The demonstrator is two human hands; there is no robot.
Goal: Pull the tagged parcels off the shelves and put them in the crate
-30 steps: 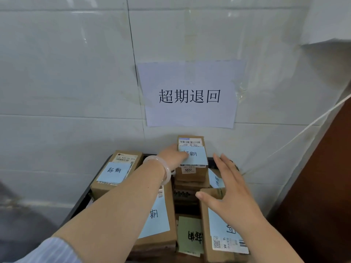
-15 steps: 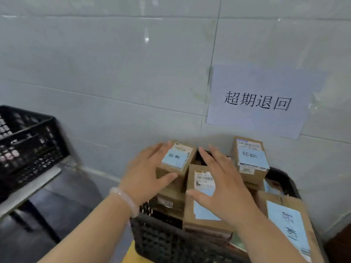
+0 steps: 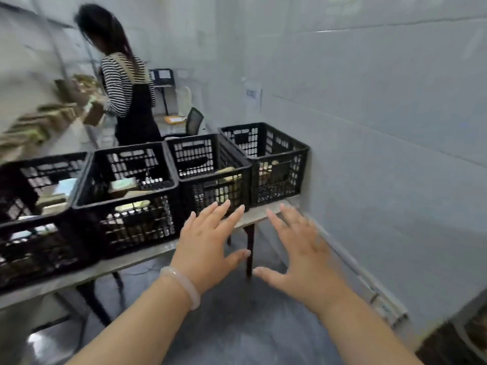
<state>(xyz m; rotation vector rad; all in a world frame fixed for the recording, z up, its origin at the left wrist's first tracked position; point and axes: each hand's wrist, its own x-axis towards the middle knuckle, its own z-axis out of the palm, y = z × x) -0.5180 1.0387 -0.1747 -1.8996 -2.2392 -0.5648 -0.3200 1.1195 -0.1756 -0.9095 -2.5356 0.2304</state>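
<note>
My left hand (image 3: pixel 208 246) and my right hand (image 3: pixel 303 256) hover in mid-air, fingers spread, holding nothing. They are just in front of a narrow table (image 3: pixel 147 255) that carries a row of black plastic crates. The nearest crates are one at the left edge (image 3: pixel 31 233), one left of centre (image 3: pixel 126 206), one in the middle (image 3: pixel 210 180) and one by the wall (image 3: pixel 276 169). Each holds cardboard parcels, seen blurred through the mesh. Shelves with brown parcels (image 3: pixel 39 122) stand at the far left, out of reach.
A person in a striped top and dark dungarees (image 3: pixel 126 93) stands at the shelves behind the table. A tiled wall (image 3: pixel 369 127) runs along the right. An office chair (image 3: pixel 193 119) and a desk stand further back. Grey floor lies under my arms.
The view has swung left, away from the crate of tagged parcels under the paper sign. My hands have left those boxes and now hang free before the table of crates.
</note>
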